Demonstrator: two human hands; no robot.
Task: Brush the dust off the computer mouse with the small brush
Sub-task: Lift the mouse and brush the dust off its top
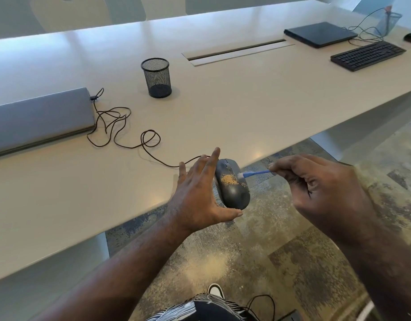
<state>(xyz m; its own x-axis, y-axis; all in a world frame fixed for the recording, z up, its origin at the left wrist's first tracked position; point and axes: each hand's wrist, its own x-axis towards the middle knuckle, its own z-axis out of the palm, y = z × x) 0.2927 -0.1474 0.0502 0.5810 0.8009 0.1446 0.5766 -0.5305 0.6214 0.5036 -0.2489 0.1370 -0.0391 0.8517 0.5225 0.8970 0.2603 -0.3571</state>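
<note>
The computer mouse [232, 184] was held just past the near edge of the counter [223, 107], over the floor, its cord trailing back across the top. It looked light, rigid and smooth-shelled, likely slippery, so a grip along its sides seemed best. The left hand [199, 195] cradled it that way, fingers spread wide, thumb under its rear end. The right hand [320, 188] had its fingers pinched shut on the small brush [255, 173], whose bristles touched the shell beside a tan dust patch [230, 180].
</note>
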